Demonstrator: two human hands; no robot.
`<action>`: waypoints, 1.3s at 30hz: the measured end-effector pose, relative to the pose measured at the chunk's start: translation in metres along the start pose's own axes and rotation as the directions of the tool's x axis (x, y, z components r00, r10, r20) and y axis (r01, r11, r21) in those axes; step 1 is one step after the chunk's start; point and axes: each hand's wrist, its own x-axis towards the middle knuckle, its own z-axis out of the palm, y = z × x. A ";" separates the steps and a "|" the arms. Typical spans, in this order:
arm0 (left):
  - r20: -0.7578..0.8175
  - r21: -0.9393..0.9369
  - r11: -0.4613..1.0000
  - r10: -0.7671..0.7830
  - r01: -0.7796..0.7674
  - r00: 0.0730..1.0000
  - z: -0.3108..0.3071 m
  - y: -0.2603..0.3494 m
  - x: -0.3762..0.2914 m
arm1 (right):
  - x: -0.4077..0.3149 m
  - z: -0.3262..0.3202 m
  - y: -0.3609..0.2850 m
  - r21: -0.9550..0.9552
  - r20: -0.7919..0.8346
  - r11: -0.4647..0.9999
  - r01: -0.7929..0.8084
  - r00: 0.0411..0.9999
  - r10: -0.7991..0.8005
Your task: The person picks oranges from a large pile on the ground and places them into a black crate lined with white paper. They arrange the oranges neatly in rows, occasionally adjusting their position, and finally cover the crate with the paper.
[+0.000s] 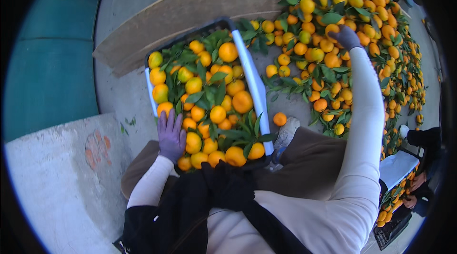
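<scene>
In front of me stands a black plastic crate (223, 22) lined with white paper (251, 75), filled with orange and yellow-green mandarins (242, 101) and their leaves. My left hand (172, 136), in a purple-grey glove, lies with fingers apart over the crate's left edge, its fingertips against a mandarin (165, 108). On the right, my arm stretches out to a large heap of mandarins (332, 60). My right hand (345, 37), gloved in grey, touches one mandarin (331, 30) there; whether its fingers grip the fruit is unclear.
A long wooden board (200, 2) runs behind the crate. One loose mandarin (280, 118) lies near my shoe (288, 131). To the left are a concrete block (68, 168) and a green panel (57, 75). At far right, another person's hands (410, 201) are at a second fruit crate (392, 234).
</scene>
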 end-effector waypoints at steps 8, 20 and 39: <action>-0.143 0.023 0.999 0.045 -0.042 0.989 0.004 -0.004 0.000 | -0.199 -0.008 -0.246 0.237 -0.301 0.416 0.878 0.474 -0.828; -0.311 0.088 0.996 0.032 -0.005 0.950 0.011 0.000 -0.007 | -0.372 0.084 -0.364 0.373 0.310 0.848 0.376 0.811 -0.496; -0.028 -0.470 0.858 0.218 -0.205 0.976 -0.005 0.060 -0.004 | -0.373 0.107 -0.367 0.406 0.303 0.787 0.464 0.745 -0.595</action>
